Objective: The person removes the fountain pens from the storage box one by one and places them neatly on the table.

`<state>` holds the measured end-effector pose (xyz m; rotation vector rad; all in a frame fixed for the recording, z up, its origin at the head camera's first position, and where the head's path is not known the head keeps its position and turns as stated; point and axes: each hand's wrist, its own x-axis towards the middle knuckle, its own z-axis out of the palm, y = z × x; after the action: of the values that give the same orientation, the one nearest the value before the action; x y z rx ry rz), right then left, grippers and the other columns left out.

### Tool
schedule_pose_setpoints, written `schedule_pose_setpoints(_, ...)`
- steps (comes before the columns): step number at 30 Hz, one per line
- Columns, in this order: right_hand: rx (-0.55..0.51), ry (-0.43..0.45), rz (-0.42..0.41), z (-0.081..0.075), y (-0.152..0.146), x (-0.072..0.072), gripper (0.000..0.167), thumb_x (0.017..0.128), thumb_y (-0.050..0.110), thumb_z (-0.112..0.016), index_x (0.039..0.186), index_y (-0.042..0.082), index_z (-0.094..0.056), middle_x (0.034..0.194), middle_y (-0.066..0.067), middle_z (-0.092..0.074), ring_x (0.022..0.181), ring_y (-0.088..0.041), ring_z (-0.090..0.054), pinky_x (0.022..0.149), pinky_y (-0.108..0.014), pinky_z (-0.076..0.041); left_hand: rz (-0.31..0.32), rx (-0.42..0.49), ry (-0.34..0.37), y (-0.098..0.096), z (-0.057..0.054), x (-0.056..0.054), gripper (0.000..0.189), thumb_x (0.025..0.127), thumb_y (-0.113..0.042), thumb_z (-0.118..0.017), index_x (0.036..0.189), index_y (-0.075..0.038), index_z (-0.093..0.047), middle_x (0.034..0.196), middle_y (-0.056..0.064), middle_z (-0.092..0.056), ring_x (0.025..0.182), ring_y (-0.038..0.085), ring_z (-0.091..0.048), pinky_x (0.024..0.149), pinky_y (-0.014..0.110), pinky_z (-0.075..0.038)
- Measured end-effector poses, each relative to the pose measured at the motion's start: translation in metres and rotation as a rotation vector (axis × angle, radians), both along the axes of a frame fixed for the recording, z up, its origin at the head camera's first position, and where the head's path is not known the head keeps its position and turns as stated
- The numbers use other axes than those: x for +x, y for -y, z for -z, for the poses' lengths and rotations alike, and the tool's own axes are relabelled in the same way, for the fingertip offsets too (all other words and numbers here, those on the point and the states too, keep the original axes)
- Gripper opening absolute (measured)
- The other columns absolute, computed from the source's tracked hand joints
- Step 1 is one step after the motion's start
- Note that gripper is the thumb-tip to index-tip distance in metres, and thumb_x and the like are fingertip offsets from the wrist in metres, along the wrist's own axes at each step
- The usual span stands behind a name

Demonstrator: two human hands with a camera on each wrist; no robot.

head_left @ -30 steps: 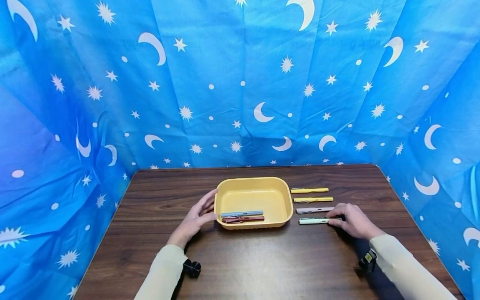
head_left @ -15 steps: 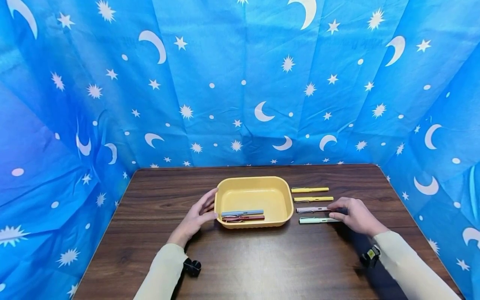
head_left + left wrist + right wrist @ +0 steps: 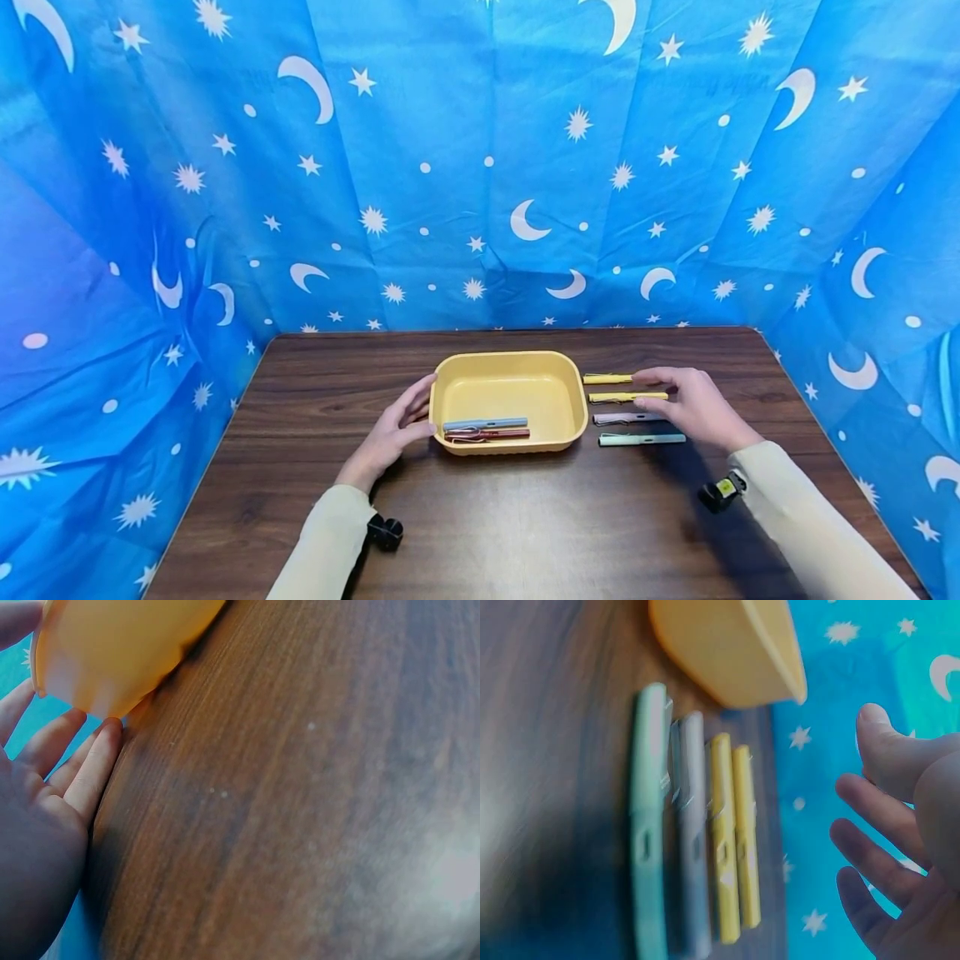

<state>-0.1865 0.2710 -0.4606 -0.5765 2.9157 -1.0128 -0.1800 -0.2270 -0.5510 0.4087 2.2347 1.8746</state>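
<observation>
Alignment is apparently in hand: the right hand [image 3: 697, 408], fingers [image 3: 874, 856] parted and nothing gripped, is held above the yellow pens [image 3: 611, 398], right of the tray [image 3: 517, 398] on the worktop [image 3: 525, 517]. The tray's end is touched by the left hand [image 3: 385, 439], fingers extended. Lowering and pinching seem required.

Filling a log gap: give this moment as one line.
left hand: touches yellow tray; inside: blue pen, red pen; right of tray: green pen, grey pen, two yellow pens; right hand: empty, near yellow pens
</observation>
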Motion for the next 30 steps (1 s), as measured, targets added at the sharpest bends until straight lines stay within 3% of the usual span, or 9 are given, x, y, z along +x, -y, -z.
schedule_pose_setpoints(7,-0.053,-0.009,-0.04,-0.012,0.026,-0.008,0.042,0.095,0.022,-0.08,0.134,0.01,-0.072,0.129,-0.011,-0.073,0.106,-0.024,-0.07,0.085,-0.036,-0.063,0.01,0.005,-0.003,0.001,0.002,0.001,0.079,0.098,-0.015,-0.072,0.166,-0.027,-0.033,0.169,0.007,-0.036,0.153,0.033,-0.039,0.123,0.058,-0.029)
schedule_pose_setpoints(11,-0.096,0.03,-0.043,-0.018,0.04,-0.014,0.043,0.094,0.021,-0.081,0.135,0.012,-0.072,0.134,-0.011,-0.071,0.11,-0.028,-0.07,0.086,-0.038,-0.064,0.005,0.007,-0.003,0.001,0.001,0.0,0.079,0.098,-0.013,-0.072,0.166,-0.027,-0.034,0.169,0.007,-0.037,0.152,0.033,-0.039,0.123,0.058,-0.029)
schedule_pose_setpoints(18,-0.126,0.022,-0.102,-0.029,0.063,-0.027,0.043,0.094,0.021,-0.081,0.136,0.014,-0.071,0.131,-0.007,-0.073,0.127,-0.03,-0.065,0.102,-0.054,-0.056,0.005,0.005,-0.009,0.001,0.0,-0.001,0.079,0.098,-0.012,-0.072,0.166,-0.025,-0.034,0.169,0.008,-0.037,0.152,0.033,-0.04,0.123,0.057,-0.03)
schedule_pose_setpoints(24,-0.156,0.071,-0.108,-0.033,0.081,-0.039,0.042,0.096,0.023,-0.08,0.136,0.016,-0.071,0.129,-0.004,-0.074,0.128,-0.029,-0.064,0.101,-0.051,-0.057,0.025,0.027,-0.051,0.002,0.003,-0.002,0.079,0.098,-0.005,-0.069,0.167,-0.017,-0.031,0.167,0.016,-0.038,0.15,0.04,-0.041,0.121,0.059,-0.031)
schedule_pose_setpoints(30,-0.197,0.101,-0.153,-0.034,0.099,-0.05,0.043,0.095,0.024,-0.08,0.136,0.012,-0.071,0.127,-0.007,-0.076,0.127,-0.03,-0.066,0.096,-0.046,-0.06,0.039,0.032,-0.061,0.001,0.003,-0.001,0.079,0.099,-0.005,-0.069,0.167,-0.017,-0.031,0.168,0.017,-0.037,0.15,0.041,-0.04,0.121,0.059,-0.031)
